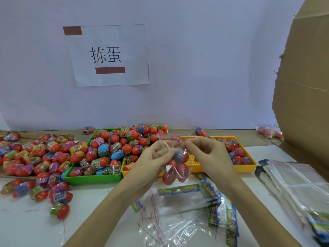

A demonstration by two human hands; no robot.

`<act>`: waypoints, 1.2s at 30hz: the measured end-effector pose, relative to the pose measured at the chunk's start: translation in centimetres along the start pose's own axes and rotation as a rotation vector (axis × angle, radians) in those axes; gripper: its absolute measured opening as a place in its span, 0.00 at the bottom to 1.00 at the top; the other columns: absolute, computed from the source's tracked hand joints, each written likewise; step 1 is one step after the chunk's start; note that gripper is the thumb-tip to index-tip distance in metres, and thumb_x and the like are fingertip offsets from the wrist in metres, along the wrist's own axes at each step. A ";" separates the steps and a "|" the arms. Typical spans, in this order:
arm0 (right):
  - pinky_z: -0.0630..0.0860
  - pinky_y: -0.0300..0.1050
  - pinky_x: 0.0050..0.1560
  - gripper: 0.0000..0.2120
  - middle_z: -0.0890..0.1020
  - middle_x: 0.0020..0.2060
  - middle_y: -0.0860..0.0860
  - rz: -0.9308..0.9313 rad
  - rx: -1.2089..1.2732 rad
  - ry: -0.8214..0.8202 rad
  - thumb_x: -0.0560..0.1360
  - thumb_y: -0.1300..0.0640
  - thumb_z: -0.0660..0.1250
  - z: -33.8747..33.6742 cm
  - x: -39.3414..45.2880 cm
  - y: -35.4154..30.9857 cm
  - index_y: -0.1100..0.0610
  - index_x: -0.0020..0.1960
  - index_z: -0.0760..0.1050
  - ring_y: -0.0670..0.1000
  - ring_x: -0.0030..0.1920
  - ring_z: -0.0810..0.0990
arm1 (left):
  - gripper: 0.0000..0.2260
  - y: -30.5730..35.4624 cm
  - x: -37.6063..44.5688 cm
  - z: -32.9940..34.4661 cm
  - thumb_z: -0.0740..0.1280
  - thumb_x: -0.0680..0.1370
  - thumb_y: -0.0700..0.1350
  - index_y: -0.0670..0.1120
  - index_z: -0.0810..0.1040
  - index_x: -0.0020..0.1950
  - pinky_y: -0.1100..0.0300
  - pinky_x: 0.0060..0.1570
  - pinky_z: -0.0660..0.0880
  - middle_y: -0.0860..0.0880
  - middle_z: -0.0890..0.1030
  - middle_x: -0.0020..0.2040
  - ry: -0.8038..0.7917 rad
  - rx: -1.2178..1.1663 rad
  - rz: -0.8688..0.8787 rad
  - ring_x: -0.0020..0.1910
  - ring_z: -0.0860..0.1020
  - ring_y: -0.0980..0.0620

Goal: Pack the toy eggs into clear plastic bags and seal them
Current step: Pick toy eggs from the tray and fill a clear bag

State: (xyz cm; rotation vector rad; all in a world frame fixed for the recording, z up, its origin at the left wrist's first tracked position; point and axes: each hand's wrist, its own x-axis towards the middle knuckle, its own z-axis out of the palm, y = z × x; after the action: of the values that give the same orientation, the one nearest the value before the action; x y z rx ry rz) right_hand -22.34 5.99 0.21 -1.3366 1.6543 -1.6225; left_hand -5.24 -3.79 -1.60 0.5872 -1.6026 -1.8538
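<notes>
Fingers of the left hand (pixel 156 155) and right hand (pixel 206 154) pinch the unsealed mouth of a clear plastic bag (pixel 175 168) of red toy eggs hanging below them; many loose wrapped eggs (pixel 53 157) remain unpacked.

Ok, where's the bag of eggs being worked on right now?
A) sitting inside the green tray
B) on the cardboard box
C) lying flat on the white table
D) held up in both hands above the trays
D: the clear bag of toy eggs hangs from its top edge, pinched between the left hand and the right hand, in front of the yellow tray.
</notes>
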 end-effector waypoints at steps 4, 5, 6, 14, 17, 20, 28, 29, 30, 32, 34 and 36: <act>0.78 0.37 0.46 0.09 0.87 0.39 0.47 -0.006 -0.080 0.075 0.83 0.55 0.69 0.3 0.0 0.2 0.52 0.48 0.86 0.45 0.44 0.84 | 0.11 -0.3 0.2 0.4 0.62 0.87 0.48 0.49 0.83 0.63 0.60 0.51 0.81 0.51 0.87 0.58 0.109 0.180 0.034 0.53 0.85 0.54; 0.78 0.37 0.45 0.09 0.86 0.39 0.46 -0.014 -0.113 0.081 0.83 0.55 0.68 0.4 0.0 0.2 0.52 0.48 0.86 0.44 0.43 0.83 | 0.11 -0.4 0.2 0.4 0.63 0.87 0.48 0.50 0.84 0.62 0.58 0.53 0.82 0.51 0.87 0.57 0.133 0.205 0.052 0.54 0.85 0.54; 0.78 0.36 0.45 0.08 0.86 0.39 0.46 -0.023 -0.136 0.085 0.83 0.56 0.68 0.5 0.0 0.2 0.52 0.48 0.86 0.44 0.43 0.83 | 0.10 -0.4 0.1 0.4 0.64 0.87 0.48 0.50 0.85 0.61 0.55 0.55 0.82 0.51 0.87 0.57 0.158 0.206 0.068 0.56 0.85 0.52; 0.81 0.39 0.42 0.02 0.87 0.39 0.47 0.041 0.027 0.114 0.78 0.54 0.75 0.2 -0.1 -0.1 0.51 0.48 0.85 0.44 0.41 0.85 | 0.12 0.4 -0.2 -0.1 0.72 0.81 0.45 0.45 0.86 0.63 0.55 0.55 0.81 0.47 0.89 0.53 0.266 -0.087 0.064 0.51 0.87 0.54; 0.80 0.40 0.44 0.03 0.87 0.40 0.46 0.065 0.012 0.101 0.80 0.54 0.73 0.3 -0.1 -0.1 0.52 0.48 0.84 0.43 0.43 0.84 | 0.12 0.2 -0.1 0.0 0.74 0.80 0.40 0.43 0.83 0.64 0.50 0.61 0.80 0.44 0.89 0.55 0.327 -0.064 0.109 0.57 0.87 0.48; 0.78 0.41 0.46 0.03 0.88 0.42 0.47 0.080 0.013 0.093 0.80 0.56 0.72 0.2 -0.1 -0.4 0.54 0.48 0.83 0.42 0.42 0.83 | 0.11 0.1 0.0 0.0 0.76 0.78 0.40 0.40 0.83 0.59 0.49 0.62 0.80 0.42 0.89 0.54 0.383 -0.085 0.165 0.56 0.88 0.43; 0.78 0.39 0.45 0.07 0.86 0.43 0.47 0.099 -0.010 0.183 0.79 0.56 0.74 0.1 0.1 -0.1 0.52 0.55 0.80 0.43 0.46 0.84 | 0.18 0.6 -0.2 0.1 0.76 0.73 0.43 0.35 0.82 0.59 0.55 0.57 0.84 0.38 0.88 0.55 0.277 -0.196 0.135 0.57 0.87 0.41; 0.78 0.40 0.47 0.10 0.84 0.46 0.48 0.030 -0.100 0.246 0.79 0.57 0.75 0.2 0.1 0.1 0.51 0.57 0.77 0.44 0.47 0.82 | 0.18 0.6 -0.2 0.2 0.76 0.72 0.44 0.36 0.82 0.58 0.55 0.56 0.85 0.38 0.88 0.54 0.274 -0.170 0.135 0.56 0.87 0.42; 0.77 0.41 0.48 0.13 0.81 0.49 0.48 -0.094 -0.216 0.317 0.78 0.58 0.75 0.4 0.1 0.1 0.52 0.59 0.75 0.45 0.48 0.81 | 0.18 0.6 -0.3 0.3 0.76 0.72 0.44 0.36 0.83 0.58 0.55 0.55 0.85 0.38 0.88 0.53 0.276 -0.144 0.141 0.56 0.87 0.42; 0.75 0.41 0.52 0.13 0.77 0.52 0.49 -0.420 -0.431 0.410 0.79 0.61 0.75 0.7 -0.1 -0.1 0.54 0.60 0.76 0.49 0.51 0.78 | 0.17 0.6 -0.5 0.6 0.77 0.71 0.45 0.38 0.84 0.57 0.55 0.56 0.85 0.39 0.89 0.51 0.287 -0.110 0.155 0.54 0.88 0.43; 0.72 0.37 0.55 0.08 0.78 0.53 0.50 -0.657 -0.533 0.400 0.80 0.59 0.73 0.7 -0.2 -0.2 0.56 0.58 0.81 0.50 0.52 0.77 | 0.14 0.6 -0.6 0.9 0.77 0.73 0.44 0.40 0.86 0.56 0.55 0.57 0.84 0.40 0.89 0.50 0.303 -0.090 0.170 0.53 0.88 0.44; 0.71 0.35 0.55 0.07 0.80 0.52 0.51 -0.746 -0.588 0.349 0.80 0.58 0.75 0.8 -0.2 -0.2 0.56 0.58 0.85 0.51 0.51 0.77 | 0.09 0.7 -0.7 1.1 0.77 0.75 0.42 0.45 0.89 0.54 0.58 0.54 0.84 0.42 0.89 0.50 0.310 -0.056 0.186 0.53 0.89 0.46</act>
State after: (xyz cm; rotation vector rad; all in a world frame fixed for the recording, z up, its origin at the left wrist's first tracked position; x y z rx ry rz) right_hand -21.46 5.83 0.15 -2.2778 2.0921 -1.9169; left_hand -5.33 -2.58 -0.73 0.6432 -1.3487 -1.5793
